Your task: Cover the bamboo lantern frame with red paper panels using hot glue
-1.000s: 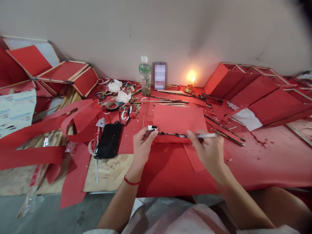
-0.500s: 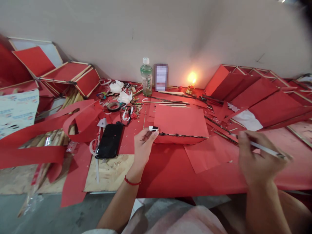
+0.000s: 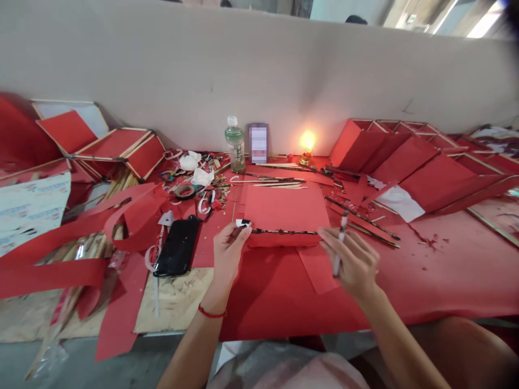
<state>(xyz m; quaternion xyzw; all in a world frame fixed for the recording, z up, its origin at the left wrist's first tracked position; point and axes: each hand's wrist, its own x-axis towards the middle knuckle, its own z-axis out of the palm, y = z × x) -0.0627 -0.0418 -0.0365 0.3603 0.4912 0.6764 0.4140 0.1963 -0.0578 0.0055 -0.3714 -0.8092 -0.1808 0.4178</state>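
My left hand (image 3: pixel 227 248) is closed at the left end of a thin stick (image 3: pixel 284 232) smeared with black, which lies along the front edge of a folded red paper piece (image 3: pixel 286 208). A small white-and-black scrap (image 3: pixel 243 222) shows at its fingertips. At the stick's right end, the fingers of my right hand (image 3: pixel 359 262) are bent. Between those fingers is a slim white rod (image 3: pixel 336 265) with a dark tip, held nearly upright. Whether the right fingertips also pinch the smeared stick, I cannot tell.
A small lit flame lamp (image 3: pixel 306 156) burns at the back, near a bottle (image 3: pixel 235 146) and an upright phone (image 3: pixel 258 143). Red paper frames (image 3: pixel 430 167) stand at right. A black phone (image 3: pixel 177 247), tape roll (image 3: pixel 185 192) and red ribbon (image 3: pixel 52 270) are at left.
My right hand has come in from the far right to the stick's right end, turning the white rod upright. The left hand keeps its hold. The view has tilted up slightly.
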